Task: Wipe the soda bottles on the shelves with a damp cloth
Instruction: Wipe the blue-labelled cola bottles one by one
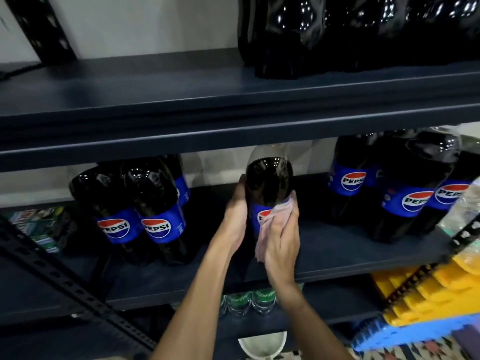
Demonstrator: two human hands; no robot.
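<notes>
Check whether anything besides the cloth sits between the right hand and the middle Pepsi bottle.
Nothing visible does. The right hand presses the pink cloth directly onto the Pepsi bottle, over its label; the left hand grips its opposite side.

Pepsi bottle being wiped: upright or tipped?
Upright: the Pepsi bottle has its shoulder up, label below. Base hidden behind left hand and right hand.
</notes>
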